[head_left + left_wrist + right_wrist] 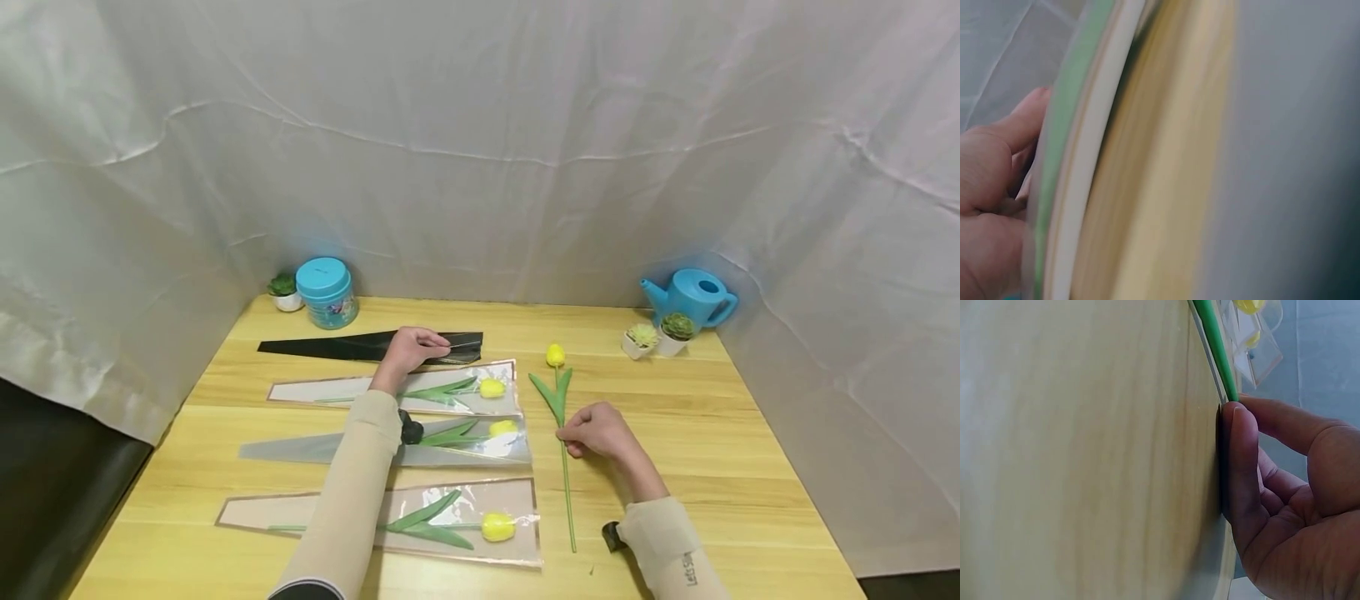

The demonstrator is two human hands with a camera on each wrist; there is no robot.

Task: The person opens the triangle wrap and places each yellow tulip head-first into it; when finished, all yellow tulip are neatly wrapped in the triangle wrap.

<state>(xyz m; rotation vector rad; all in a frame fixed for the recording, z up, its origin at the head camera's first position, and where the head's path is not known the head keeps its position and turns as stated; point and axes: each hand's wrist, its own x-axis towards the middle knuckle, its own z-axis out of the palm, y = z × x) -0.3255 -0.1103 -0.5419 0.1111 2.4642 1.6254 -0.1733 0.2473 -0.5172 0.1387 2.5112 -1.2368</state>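
While left wrist view blurs, left hand (408, 348) fingers' hold unclear.

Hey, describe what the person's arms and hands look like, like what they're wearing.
Both arms wear long beige sleeves. The left sleeve has a dark cuff edge near the bottom of the head view; the right sleeve carries small dark lettering. A small black device sits at each wrist. The left hand and right hand are bare: no gloves or rings visible.

Left wrist view blurred — lowest sleeve (390, 517) partly hidden by forearm.
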